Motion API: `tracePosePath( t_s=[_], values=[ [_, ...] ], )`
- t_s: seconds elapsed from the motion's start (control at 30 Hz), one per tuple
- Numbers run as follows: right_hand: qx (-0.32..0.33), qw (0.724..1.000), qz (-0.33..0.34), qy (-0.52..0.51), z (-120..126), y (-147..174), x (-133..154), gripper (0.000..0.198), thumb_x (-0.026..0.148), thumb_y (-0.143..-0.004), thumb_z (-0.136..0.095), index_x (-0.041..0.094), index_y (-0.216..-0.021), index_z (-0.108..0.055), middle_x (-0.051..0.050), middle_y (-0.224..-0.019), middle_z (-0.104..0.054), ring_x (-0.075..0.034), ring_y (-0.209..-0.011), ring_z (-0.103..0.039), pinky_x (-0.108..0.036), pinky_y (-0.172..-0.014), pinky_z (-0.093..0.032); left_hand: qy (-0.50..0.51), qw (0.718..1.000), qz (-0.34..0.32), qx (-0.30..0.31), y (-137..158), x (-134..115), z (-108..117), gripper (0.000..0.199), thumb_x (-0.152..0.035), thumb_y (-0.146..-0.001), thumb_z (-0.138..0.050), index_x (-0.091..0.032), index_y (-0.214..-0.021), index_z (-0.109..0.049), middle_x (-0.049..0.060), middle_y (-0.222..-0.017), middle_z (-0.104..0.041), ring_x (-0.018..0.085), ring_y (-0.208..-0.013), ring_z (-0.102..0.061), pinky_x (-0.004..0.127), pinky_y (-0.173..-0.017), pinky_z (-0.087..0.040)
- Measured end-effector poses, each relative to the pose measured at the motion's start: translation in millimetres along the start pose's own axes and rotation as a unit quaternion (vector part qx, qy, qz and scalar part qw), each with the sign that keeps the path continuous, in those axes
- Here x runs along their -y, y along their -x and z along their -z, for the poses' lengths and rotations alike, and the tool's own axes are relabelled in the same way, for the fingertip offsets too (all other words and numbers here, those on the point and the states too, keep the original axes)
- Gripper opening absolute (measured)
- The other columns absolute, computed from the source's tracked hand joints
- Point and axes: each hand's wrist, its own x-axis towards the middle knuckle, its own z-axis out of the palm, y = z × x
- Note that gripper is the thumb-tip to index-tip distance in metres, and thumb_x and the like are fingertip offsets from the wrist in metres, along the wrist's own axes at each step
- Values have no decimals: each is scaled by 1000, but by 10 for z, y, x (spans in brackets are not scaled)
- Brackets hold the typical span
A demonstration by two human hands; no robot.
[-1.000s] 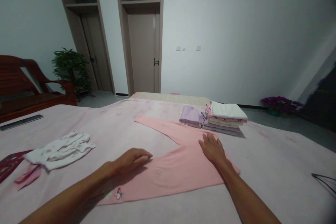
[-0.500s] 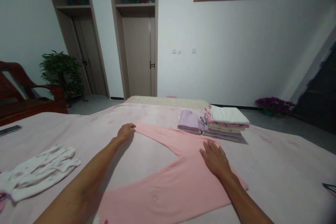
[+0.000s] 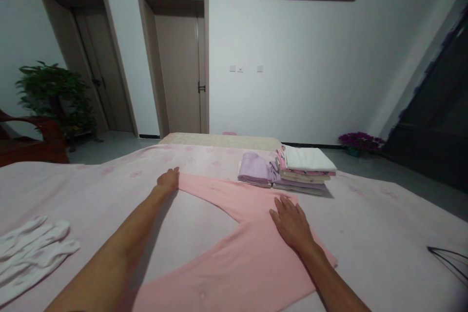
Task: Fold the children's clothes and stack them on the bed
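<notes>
A pair of pink pants [image 3: 234, 253] lies spread on the bed, its two legs pointing left. At the far leg's end, my left hand [image 3: 168, 180] is closed, fingers pinching the hem. My right hand [image 3: 290, 219] rests flat near the waist end, fingers apart, pressing on the fabric. The near leg runs toward the bottom edge, partly behind my left forearm and out of view. Just beyond the pants sits a stack of folded clothes [image 3: 307, 161], white on top, beside a folded lilac ribbed garment [image 3: 253, 168].
A crumpled white garment [image 3: 32, 248] lies at the left on the pale pink bedsheet [image 3: 120, 195]. A thin black object [image 3: 444, 253] is at the right edge. Beyond the bed are a leafy plant [image 3: 54, 97], a wooden chair [image 3: 47, 131], doors and purple flowers [image 3: 360, 141].
The view has turned slightly right, so the phone at the left has left the frame. My left hand still pinches the leg's end; my right hand stays flat on the pants.
</notes>
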Motion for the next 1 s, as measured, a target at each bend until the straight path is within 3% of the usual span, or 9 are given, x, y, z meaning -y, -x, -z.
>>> tracePosePath(
  t_s=[0.1,0.2,0.3,0.5,0.67,0.8,0.93,1.0],
  values=[
    [5,1000,-2,-5,29,5,10,56,43,-99,-33,15,-145,-49,-15,-157,-41,-29,-146,-34,-50,-119,-20,-31,999,-32,18,-33,-61,8,52,-30,-96,-37,-22,-147,-45,20,-126,-61,29,-104,-67,41,-87,-50],
    [8,1000,-4,-18,34,6,10,56,44,-99,-34,16,-145,-50,-15,-157,-41,-29,-147,-33,-50,-119,-19,-60,996,-56,39,-76,-98,44,42,-25,-91,-46,-19,-130,-61,21,-121,-62,30,-98,-68,41,-82,-51],
    [1,999,1,-38,17,8,0,55,43,-100,-35,14,-144,-50,-16,-156,-42,-29,-147,-32,-51,-119,-18,-82,993,-66,48,-124,-104,94,34,-22,-89,-46,-15,-116,-66,22,-114,-64,30,-93,-69,39,-77,-51],
    [-26,995,5,-93,-37,-3,-71,52,40,-100,-33,14,-141,-54,-15,-152,-47,-27,-145,-36,-49,-120,-20,-104,990,-93,1,-102,-68,135,32,-27,-91,-43,-16,-111,-66,19,-114,-63,29,-98,-65,38,-80,-48],
    [-81,978,-95,-169,-66,-55,-180,53,34,-99,-29,13,-141,-54,-14,-151,-48,-26,-141,-41,-41,-117,-31,-98,984,-141,-48,20,28,178,23,-25,-85,-53,-14,-97,-69,20,-111,-64,32,-108,-60,42,-91,-41],
    [-68,963,-181,-188,-55,-116,-249,55,32,-96,-35,11,-145,-49,-16,-153,-45,-29,-139,-43,-43,-113,-36,-74,983,-162,-40,177,195,281,14,-27,-81,-55,-19,-88,-65,10,-94,-67,24,-89,-62,32,-73,-42],
    [-31,954,-234,-183,16,-220,-337,62,33,-91,-44,12,-149,-42,-19,-146,-52,-33,-131,-50,-47,-106,-41,-48,986,-154,-51,390,386,421,18,-24,-82,-51,-23,-97,-61,5,-94,-68,20,-86,-62,27,-65,-39],
    [-28,950,-244,-194,65,-276,-406,64,34,-86,-52,12,-145,-48,-21,-136,-59,-36,-125,-53,-48,-100,-44,-6,987,-147,-58,508,466,487,28,-25,-83,-51,-24,-109,-59,3,-101,-69,18,-88,-64,26,-67,-41]
  ],
)
